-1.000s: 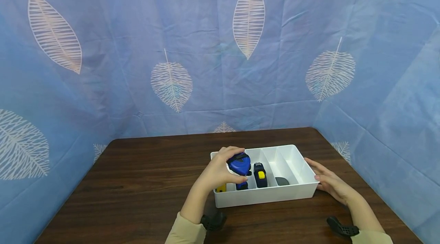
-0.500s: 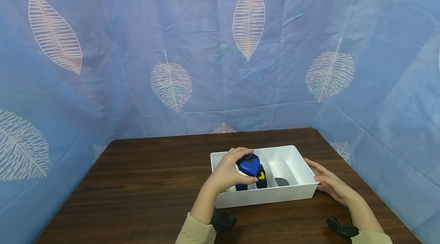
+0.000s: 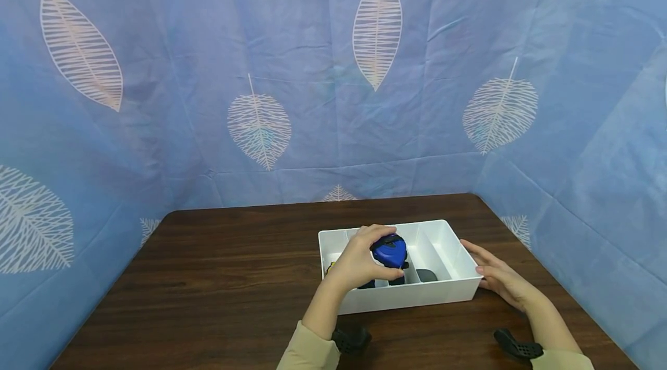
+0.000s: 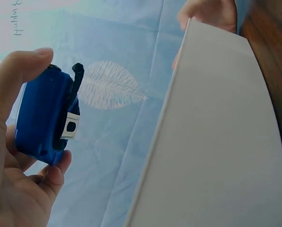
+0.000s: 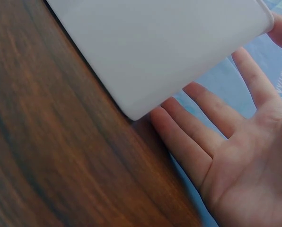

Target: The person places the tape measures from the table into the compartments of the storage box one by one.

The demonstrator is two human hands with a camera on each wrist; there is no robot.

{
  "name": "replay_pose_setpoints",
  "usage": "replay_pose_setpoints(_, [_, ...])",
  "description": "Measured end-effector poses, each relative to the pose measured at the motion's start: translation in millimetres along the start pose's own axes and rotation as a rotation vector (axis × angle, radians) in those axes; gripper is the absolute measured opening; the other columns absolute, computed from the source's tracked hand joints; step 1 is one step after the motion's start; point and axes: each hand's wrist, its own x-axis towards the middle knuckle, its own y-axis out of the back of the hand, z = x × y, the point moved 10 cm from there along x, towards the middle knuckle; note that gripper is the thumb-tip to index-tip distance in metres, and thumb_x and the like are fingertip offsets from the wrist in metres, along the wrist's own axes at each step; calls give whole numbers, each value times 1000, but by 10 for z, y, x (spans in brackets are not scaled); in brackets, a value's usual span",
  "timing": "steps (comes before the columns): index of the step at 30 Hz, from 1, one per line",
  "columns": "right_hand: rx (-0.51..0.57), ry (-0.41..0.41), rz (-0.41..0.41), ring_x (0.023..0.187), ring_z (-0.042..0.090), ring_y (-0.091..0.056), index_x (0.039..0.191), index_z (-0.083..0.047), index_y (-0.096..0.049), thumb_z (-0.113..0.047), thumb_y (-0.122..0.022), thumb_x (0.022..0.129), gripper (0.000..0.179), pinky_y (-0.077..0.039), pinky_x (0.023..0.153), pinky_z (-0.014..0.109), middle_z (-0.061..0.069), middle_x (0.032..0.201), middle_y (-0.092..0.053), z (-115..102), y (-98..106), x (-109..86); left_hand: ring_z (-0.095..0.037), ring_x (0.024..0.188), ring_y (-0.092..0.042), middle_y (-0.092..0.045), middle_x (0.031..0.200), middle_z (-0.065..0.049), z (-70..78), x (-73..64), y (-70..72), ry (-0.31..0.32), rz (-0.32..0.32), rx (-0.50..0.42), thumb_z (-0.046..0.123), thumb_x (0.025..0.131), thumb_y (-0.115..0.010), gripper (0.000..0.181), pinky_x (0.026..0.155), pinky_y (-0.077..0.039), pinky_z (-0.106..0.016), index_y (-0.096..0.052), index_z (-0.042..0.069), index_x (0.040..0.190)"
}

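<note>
My left hand (image 3: 359, 263) grips a blue tape measure (image 3: 391, 252) between thumb and fingers, above the white divided box (image 3: 396, 299). In the left wrist view, the tape measure (image 4: 41, 118) shows its metal hook end and a black strap, apart from the box wall (image 4: 216, 132). My right hand (image 3: 502, 277) touches the right end of the box. In the right wrist view, that hand's fingers (image 5: 212, 101) extend along the end wall, the thumb at the rim. Dark items (image 3: 397, 281) in the box are mostly hidden below my left hand.
A grey rounded piece (image 3: 427, 275) lies in a compartment right of the tape measure. A bit of yellow (image 3: 330, 267) shows at the box's left end. The box stands on a dark wooden table (image 3: 234, 277), with a blue leaf-print cloth (image 3: 312, 98) behind.
My left hand has carried the blue tape measure to the right over the box, covering a dark item with a yellow patch seen earlier. My right hand and the box stay put.
</note>
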Motion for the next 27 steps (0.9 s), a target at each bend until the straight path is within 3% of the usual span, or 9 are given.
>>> replay_pose_setpoints(12, [-12, 8, -2, 116, 12, -52, 155, -16, -15, -19, -44, 97, 65, -45, 88, 40, -22, 137, -34, -16, 1, 20, -17, 124, -43, -50, 134, 3, 27, 78, -190, -9, 6, 51, 33, 69, -87, 75, 92, -46, -33, -56, 18, 136])
replay_pose_setpoints(27, [-6, -17, 19, 116, 13, -51, 155, -19, -16, -22, -44, 98, 63, -43, 89, 44, -19, 137, -31, 8, -2, -5, -12, 118, -44, -50, 133, 10, 141, 284, -430, 23, -13, 72, 35, 68, -86, 75, 85, -47, -27, -56, 20, 136])
